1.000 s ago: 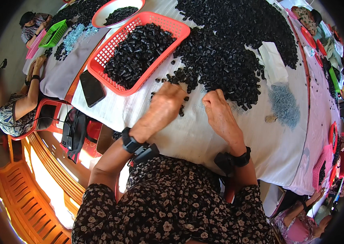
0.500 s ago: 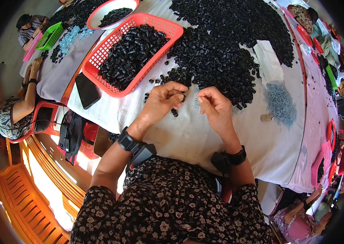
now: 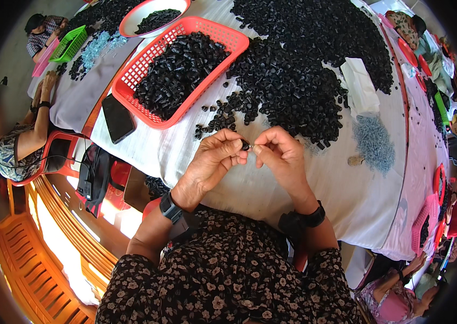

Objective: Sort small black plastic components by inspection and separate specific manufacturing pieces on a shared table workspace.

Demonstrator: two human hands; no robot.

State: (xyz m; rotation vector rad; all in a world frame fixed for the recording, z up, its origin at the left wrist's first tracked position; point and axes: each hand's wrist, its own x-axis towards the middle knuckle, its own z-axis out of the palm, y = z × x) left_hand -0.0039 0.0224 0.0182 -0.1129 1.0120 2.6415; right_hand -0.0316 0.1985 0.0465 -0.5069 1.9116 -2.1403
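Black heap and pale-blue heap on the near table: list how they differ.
Colour: the black heap is dark, the pale-blue heap light.
Spread: the black heap covers a broad area; the pale-blue heap, a small patch.
Pieces: the black heap's look chunky, the pale-blue heap's finer.
Both lie loose on white cloth.

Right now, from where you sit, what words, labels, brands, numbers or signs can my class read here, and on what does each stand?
None can be read.
Black piece in the left hand: too small to tell.
Wristband on the left wrist: too small to read.
Phone: dark, nothing legible.
White packet: nothing legible.
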